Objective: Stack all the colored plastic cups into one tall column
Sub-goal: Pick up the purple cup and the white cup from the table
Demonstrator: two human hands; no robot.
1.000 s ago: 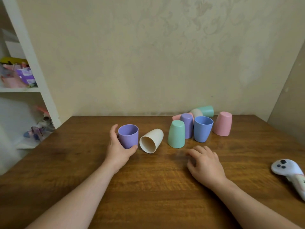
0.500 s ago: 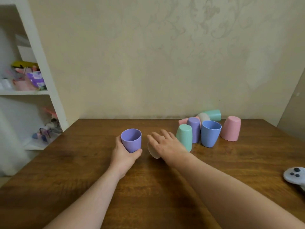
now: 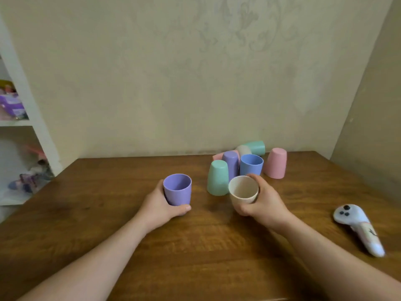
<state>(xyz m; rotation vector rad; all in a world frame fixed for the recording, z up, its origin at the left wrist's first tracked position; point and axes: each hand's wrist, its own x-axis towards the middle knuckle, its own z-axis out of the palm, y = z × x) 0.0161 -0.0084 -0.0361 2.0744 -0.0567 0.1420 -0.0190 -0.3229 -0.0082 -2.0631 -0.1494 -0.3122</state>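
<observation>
Up front, two smooth matte plastic cups, each tapered from a wide round rim to a narrower base. Left hand (image 3: 159, 208) wrapped around the purple cup (image 3: 177, 189), upright and mouth up, thumb pressed across its lower wall, base at the wooden table (image 3: 195, 253) though hidden behind the thumb. Right hand (image 3: 263, 202) closed on the cream cup (image 3: 243, 189), mouth up and tipped slightly toward the camera, base buried in the palm — cannot tell whether off the wood or resting on it.

Behind, near the back wall, a loose cluster: mint cup (image 3: 218, 180) upside down just beside the cream one; second purple cup (image 3: 231, 165) upside down behind it; blue cup (image 3: 251, 165) upright, lower half blocked by the cream rim and fingers; pink cup (image 3: 276, 163) upside down, slightly apart at the right. Farther back, a mint-green cup on its side (image 3: 257, 147), plus a pale cup (image 3: 243, 150) and a sliver of another pink cup (image 3: 217, 156), both mostly covered — orientation hard to read.

Table dark brown with streaky grain and a soft sheen. At right, a white, rounded controller (image 3: 359, 227) with dark buttons, lying flat, well apart from the cups. At left, white shelving (image 3: 28, 118), cut off by the frame, contents blurred.
</observation>
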